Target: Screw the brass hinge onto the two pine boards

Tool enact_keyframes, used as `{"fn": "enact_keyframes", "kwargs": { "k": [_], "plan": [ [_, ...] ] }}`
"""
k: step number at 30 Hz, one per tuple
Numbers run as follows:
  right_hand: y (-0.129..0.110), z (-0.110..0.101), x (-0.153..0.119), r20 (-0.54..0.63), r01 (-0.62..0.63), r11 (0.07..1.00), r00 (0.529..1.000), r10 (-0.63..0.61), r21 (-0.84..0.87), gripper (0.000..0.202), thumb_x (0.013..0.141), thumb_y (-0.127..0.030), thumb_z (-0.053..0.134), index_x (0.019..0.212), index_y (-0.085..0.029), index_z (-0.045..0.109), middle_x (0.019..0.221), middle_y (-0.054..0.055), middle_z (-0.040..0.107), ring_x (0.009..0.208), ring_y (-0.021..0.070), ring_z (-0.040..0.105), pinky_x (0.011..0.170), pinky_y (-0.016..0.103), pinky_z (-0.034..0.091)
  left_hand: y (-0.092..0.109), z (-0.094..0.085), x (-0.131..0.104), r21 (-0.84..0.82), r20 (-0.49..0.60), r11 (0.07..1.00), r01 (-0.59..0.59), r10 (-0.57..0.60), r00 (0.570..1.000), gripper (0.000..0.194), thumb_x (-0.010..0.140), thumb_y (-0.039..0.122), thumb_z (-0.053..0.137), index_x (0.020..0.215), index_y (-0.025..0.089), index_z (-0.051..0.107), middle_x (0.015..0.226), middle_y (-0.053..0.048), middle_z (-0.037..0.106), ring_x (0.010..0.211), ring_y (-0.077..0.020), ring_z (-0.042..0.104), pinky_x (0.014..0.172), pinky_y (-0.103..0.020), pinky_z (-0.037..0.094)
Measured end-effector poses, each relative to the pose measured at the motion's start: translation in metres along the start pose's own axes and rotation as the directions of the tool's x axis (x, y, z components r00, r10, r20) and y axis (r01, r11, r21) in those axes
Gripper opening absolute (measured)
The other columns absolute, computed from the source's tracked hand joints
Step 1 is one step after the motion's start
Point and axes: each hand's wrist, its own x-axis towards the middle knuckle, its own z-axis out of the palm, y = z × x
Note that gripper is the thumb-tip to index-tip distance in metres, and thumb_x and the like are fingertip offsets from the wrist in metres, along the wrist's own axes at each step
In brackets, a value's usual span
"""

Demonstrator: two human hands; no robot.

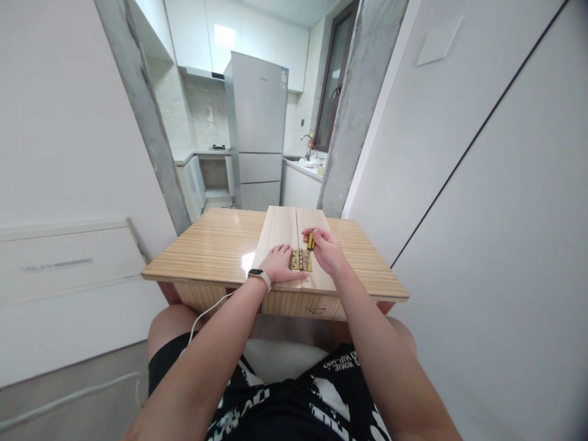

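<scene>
A brass-coloured butt hinge lies opened flat across the seam between two pale wooden boards. My left hand rests on the left board with its fingers stretched out, the thumb and fingertips around the hinge's left and near edges. In my right hand is a short screwdriver with a yellow and black handle, gripped between thumb and fingers. Its tip points down at the right leaf of the hinge; whether it sits in a screw is too small to tell.
The boards lie on a wood-grain table with a drawer handle at its front. A white cable runs past the table's left front edge. White walls stand on both sides; a grey refrigerator is behind in the kitchen.
</scene>
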Motion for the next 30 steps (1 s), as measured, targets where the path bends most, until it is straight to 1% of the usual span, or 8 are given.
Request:
{"fn": "enact_keyframes", "kwargs": {
  "k": [7,10,14,17,21,26,28,30],
  "plan": [
    [0.006,0.011,0.000,-0.152,0.079,0.997,0.986,-0.076,0.015,0.039,0.078,-0.053,0.089,0.092,-0.024,0.067,0.092,0.001,0.069,0.076,0.0149,0.061,0.069,0.030,0.048,0.003,-0.003,0.000,0.002,0.009,1.000,0.000,0.000,1.000,0.102,0.073,0.096,0.059,0.141,0.021,0.056,0.158,-0.019,0.052,0.150,-0.0430,0.043,0.125,-0.054,0.031],
    [0.004,0.012,0.002,-0.124,0.101,0.994,0.988,-0.095,0.038,0.037,0.079,-0.051,0.089,0.089,-0.025,0.064,0.097,0.001,0.069,0.070,0.0125,0.055,0.066,0.029,0.045,0.003,-0.003,0.000,0.007,0.016,1.000,-0.002,0.002,1.000,0.103,0.074,0.096,0.058,0.143,0.020,0.055,0.160,-0.019,0.050,0.151,-0.0431,0.041,0.125,-0.055,0.031],
    [-0.002,0.008,0.002,-0.024,0.045,0.997,0.999,-0.044,0.062,0.038,0.091,-0.062,0.073,0.097,-0.024,0.072,0.101,0.006,0.071,0.073,0.0159,0.056,0.067,0.032,0.046,0.002,-0.003,0.000,0.010,0.017,1.000,0.002,-0.002,1.000,0.105,0.073,0.097,0.057,0.143,0.019,0.055,0.161,-0.020,0.049,0.151,-0.0431,0.041,0.125,-0.055,0.031],
    [-0.003,0.003,0.002,-0.006,0.018,1.000,1.000,-0.018,0.009,0.042,0.090,-0.065,0.073,0.096,-0.024,0.076,0.092,0.006,0.070,0.076,0.0185,0.058,0.070,0.034,0.047,0.002,-0.004,-0.001,0.010,0.011,1.000,-0.009,0.009,1.000,0.104,0.074,0.097,0.056,0.142,0.019,0.056,0.159,-0.019,0.051,0.151,-0.0425,0.042,0.125,-0.054,0.032],
    [0.005,0.002,0.003,-0.054,0.042,0.999,0.998,-0.043,-0.020,0.039,0.086,-0.062,0.079,0.095,-0.025,0.078,0.086,0.004,0.070,0.081,0.0187,0.061,0.075,0.033,0.049,0.002,-0.004,-0.001,0.004,0.009,1.000,-0.015,0.015,1.000,0.105,0.074,0.097,0.056,0.143,0.018,0.056,0.159,-0.020,0.051,0.151,-0.0430,0.042,0.125,-0.054,0.032],
    [0.013,0.009,0.002,-0.214,0.082,0.996,0.973,-0.089,-0.041,0.040,0.081,-0.059,0.084,0.097,-0.023,0.077,0.093,0.006,0.073,0.088,0.0202,0.066,0.080,0.035,0.052,0.002,-0.002,0.000,-0.006,0.009,1.000,0.003,-0.003,1.000,0.103,0.073,0.096,0.058,0.144,0.021,0.055,0.161,-0.019,0.050,0.151,-0.0434,0.041,0.125,-0.055,0.031],
    [0.013,0.012,0.001,-0.226,0.076,0.996,0.971,-0.084,-0.042,0.042,0.081,-0.060,0.084,0.098,-0.023,0.077,0.087,0.005,0.071,0.084,0.0198,0.065,0.076,0.034,0.051,0.002,-0.001,0.000,-0.010,0.011,1.000,0.002,-0.002,1.000,0.103,0.073,0.095,0.059,0.144,0.021,0.055,0.161,-0.019,0.050,0.151,-0.0436,0.041,0.125,-0.055,0.031],
    [0.010,0.013,-0.001,-0.183,0.060,0.998,0.981,-0.064,-0.027,0.040,0.082,-0.060,0.083,0.098,-0.023,0.076,0.079,0.003,0.067,0.077,0.0183,0.061,0.071,0.032,0.050,0.001,-0.002,0.000,-0.012,0.014,1.000,0.003,-0.003,1.000,0.103,0.073,0.096,0.059,0.144,0.021,0.055,0.161,-0.019,0.049,0.152,-0.0437,0.040,0.125,-0.055,0.031]
  ]
}}
